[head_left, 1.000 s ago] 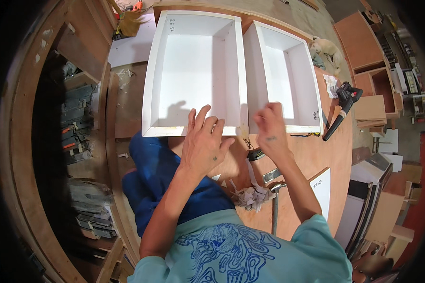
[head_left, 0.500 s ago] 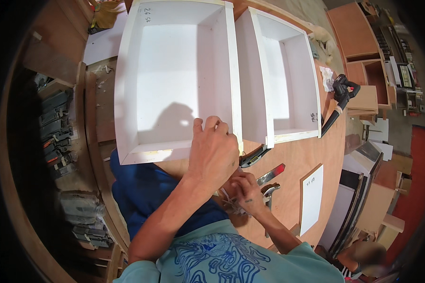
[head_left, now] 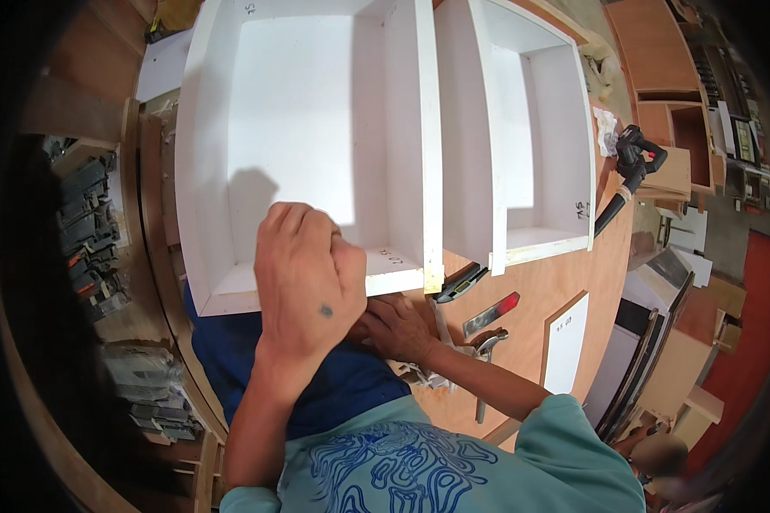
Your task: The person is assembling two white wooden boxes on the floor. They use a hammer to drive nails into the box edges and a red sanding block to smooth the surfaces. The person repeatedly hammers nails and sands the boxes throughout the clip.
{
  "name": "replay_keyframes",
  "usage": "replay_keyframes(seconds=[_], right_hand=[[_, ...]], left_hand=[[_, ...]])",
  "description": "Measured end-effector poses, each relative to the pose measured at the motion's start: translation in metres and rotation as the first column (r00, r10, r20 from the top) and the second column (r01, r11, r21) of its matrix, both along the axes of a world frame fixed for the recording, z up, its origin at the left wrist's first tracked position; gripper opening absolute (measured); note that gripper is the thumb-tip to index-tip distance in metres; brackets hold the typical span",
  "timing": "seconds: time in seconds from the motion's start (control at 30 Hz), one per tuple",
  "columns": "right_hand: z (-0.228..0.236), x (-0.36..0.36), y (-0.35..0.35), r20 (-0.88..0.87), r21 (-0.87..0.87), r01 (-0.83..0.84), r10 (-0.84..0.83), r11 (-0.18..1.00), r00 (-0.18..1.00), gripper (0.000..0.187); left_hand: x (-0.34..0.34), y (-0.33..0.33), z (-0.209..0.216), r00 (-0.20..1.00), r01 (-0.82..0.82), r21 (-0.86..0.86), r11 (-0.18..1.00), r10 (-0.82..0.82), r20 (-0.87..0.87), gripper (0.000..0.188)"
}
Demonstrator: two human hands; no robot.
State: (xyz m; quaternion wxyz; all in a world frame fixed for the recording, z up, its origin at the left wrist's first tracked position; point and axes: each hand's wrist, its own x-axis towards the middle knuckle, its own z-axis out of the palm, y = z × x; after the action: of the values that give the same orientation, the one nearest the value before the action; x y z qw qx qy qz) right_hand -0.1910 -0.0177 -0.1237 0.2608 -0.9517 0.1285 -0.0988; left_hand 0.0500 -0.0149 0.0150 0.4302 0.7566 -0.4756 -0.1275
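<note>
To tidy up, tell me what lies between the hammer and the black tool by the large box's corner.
In the head view, a flat, silvery, red-ended piece lies between the hammer and that black tool.

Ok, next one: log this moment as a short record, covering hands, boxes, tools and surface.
left hand: left hand curled at the near wall of the larger white box; grip hidden
right hand: right hand low by that wall, partly hidden; contents unclear
second box: smaller white box, to the right, open side up
tools: hammer; flat tool with a red end; black tool with a long nozzle, beyond the smaller box's right side
surface: wooden tabletop
loose piece: white panel, right of the hammer
</note>
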Motion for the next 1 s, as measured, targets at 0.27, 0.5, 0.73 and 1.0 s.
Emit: replay_keyframes(seconds=[0.27, 0.5, 0.73, 1.0], right_hand=[[-0.004, -0.001, 0.003, -0.143, 0.061, 0.064, -0.055, 0.996, 0.988, 0.047], [-0.014, -0.012, 0.000, -0.149, -0.013, -0.027, 0.025, 1.000, 0.988, 0.047], [-0.021, -0.014, -0.009, -0.123, -0.191, -0.105, 0.082, 0.976, 0.989, 0.042], [-0.009, 0.004, -0.015, 0.327, 0.151, -0.028, -0.023, 0.988, 0.945, 0.028]], left_hand=[[-0.070, 0.029, -0.006, 0.980, 0.181, 0.024, 0.983, -0.182, 0.085, 0.019], [-0.075, 0.038, -0.021, 0.953, 0.301, 0.016, 0.954, -0.301, 0.025, 0.020], [-0.073, 0.089, -0.019, 0.967, -0.240, -0.112, 0.964, 0.247, 0.057, 0.021], [-0.090, 0.079, -0.002, 0.399, -0.710, -0.039, 0.704, 0.356, -0.845, 0.064]])
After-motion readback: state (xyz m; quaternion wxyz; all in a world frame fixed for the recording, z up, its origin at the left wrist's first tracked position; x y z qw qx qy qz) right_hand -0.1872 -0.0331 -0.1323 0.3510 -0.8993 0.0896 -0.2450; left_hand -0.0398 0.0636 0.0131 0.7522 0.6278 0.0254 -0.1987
